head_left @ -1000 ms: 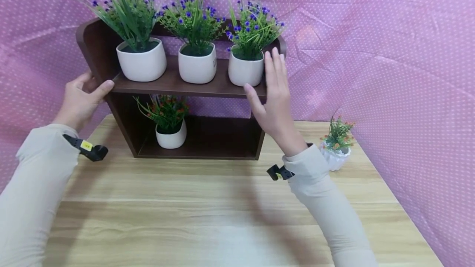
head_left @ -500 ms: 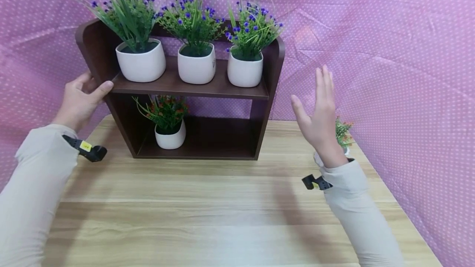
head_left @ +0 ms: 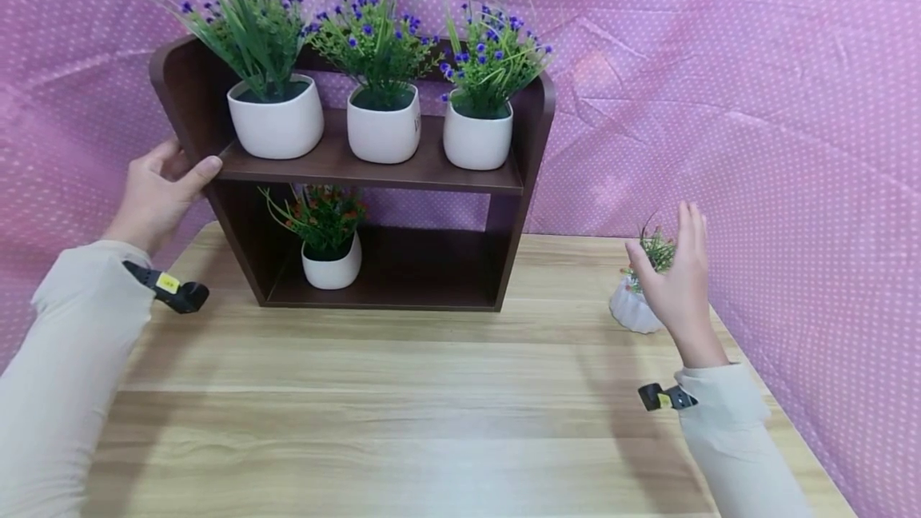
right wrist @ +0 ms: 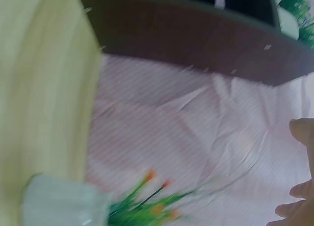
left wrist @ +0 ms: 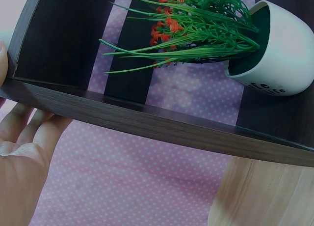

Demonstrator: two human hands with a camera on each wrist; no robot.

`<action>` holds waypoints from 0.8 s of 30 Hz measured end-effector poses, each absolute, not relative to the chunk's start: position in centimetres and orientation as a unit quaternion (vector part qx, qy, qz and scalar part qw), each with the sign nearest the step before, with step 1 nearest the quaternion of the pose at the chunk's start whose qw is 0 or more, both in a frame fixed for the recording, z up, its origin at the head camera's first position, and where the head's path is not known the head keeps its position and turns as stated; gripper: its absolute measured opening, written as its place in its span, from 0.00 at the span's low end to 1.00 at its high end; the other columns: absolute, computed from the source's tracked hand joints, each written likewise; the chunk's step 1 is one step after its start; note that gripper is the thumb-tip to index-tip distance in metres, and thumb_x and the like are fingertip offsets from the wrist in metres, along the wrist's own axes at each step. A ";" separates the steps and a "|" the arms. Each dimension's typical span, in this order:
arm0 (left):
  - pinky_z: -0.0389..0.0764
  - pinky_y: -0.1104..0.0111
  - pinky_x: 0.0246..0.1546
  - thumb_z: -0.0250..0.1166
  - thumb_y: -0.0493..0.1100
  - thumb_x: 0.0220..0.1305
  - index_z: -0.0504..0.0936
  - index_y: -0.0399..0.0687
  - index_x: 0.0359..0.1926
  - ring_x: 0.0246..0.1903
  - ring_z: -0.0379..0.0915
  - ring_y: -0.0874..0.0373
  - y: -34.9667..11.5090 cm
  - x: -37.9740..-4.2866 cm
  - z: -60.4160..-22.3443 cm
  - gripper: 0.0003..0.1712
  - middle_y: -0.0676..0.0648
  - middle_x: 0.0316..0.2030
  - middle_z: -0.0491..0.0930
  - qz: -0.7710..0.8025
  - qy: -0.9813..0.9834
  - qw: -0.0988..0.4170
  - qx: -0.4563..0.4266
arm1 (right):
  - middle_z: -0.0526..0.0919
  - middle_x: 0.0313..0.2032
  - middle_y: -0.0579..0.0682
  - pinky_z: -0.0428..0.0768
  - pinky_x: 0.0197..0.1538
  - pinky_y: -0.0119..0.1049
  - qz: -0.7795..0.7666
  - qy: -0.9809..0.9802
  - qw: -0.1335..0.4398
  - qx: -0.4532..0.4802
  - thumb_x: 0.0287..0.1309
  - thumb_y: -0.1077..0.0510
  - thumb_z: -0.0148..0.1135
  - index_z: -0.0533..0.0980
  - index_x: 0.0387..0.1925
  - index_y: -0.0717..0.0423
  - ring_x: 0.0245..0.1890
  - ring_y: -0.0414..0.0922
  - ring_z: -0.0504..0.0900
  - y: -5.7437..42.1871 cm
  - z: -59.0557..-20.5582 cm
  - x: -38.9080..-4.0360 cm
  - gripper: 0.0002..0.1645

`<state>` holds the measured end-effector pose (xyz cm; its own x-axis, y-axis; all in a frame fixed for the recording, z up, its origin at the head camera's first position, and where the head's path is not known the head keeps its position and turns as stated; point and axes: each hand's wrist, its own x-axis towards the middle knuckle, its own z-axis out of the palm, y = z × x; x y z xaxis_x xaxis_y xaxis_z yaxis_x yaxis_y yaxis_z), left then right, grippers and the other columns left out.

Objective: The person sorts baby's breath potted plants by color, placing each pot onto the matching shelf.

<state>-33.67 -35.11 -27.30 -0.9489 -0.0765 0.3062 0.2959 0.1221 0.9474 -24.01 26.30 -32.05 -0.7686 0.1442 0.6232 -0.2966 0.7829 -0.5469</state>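
Note:
My left hand (head_left: 153, 197) grips the left side of a dark brown two-tier shelf (head_left: 403, 175). Its thumb lies on the front edge at the upper board, while the fingers (left wrist: 34, 127) pass around the outside of the side panel in the left wrist view. To the right of the shelf, my right hand (head_left: 679, 286) is raised, thumb apart from the straight fingers, with nothing in it. That hand partly covers a small potted plant (head_left: 631, 308) with orange flowers in a white ribbed pot on the table; the right wrist view shows this white pot (right wrist: 61, 201) blurred.
Three white pots with purple flowers, a left one (head_left: 277, 126), a middle one (head_left: 384, 133) and a right one (head_left: 478, 137), stand on the upper tier. An orange-flowered plant (head_left: 332, 266) sits below. Pink dotted cloth (head_left: 791, 102) hangs behind the wooden table (head_left: 403, 406).
My right hand has left the shelf's right side and moved right and down, to in front of the small plant. The left hand and the shelf have stayed in place.

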 end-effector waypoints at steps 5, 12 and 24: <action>0.78 0.85 0.35 0.67 0.42 0.61 0.65 0.54 0.70 0.42 0.75 0.70 -35.1 -33.6 -27.3 0.36 0.55 0.54 0.77 -0.664 -0.731 0.140 -0.075 | 0.37 0.75 0.59 0.41 0.70 0.64 0.342 -0.893 0.293 -0.001 0.62 0.48 0.61 0.39 0.75 0.57 0.74 0.58 0.36 28.5 -34.7 -22.7 0.53; 0.78 0.84 0.34 0.68 0.41 0.60 0.66 0.53 0.69 0.40 0.76 0.70 -35.0 -33.7 -27.3 0.36 0.57 0.49 0.79 -0.677 -0.718 0.143 -0.073 | 0.33 0.75 0.58 0.42 0.70 0.64 0.349 -0.902 0.247 -0.069 0.59 0.45 0.64 0.36 0.75 0.56 0.73 0.61 0.36 30.6 -37.7 -21.3 0.59; 0.78 0.83 0.33 0.68 0.41 0.59 0.68 0.53 0.68 0.39 0.77 0.70 -34.8 -33.5 -27.3 0.36 0.58 0.46 0.80 -0.695 -0.700 0.145 -0.074 | 0.31 0.74 0.61 0.35 0.72 0.58 0.376 -0.886 0.225 -0.152 0.56 0.43 0.66 0.31 0.74 0.58 0.73 0.60 0.32 33.3 -41.3 -19.9 0.65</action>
<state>-33.53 -34.82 -27.32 -0.9469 -0.0976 0.3065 0.3057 0.0235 0.9518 -19.94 33.32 -41.34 -0.8526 0.4382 0.2847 0.1001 0.6716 -0.7341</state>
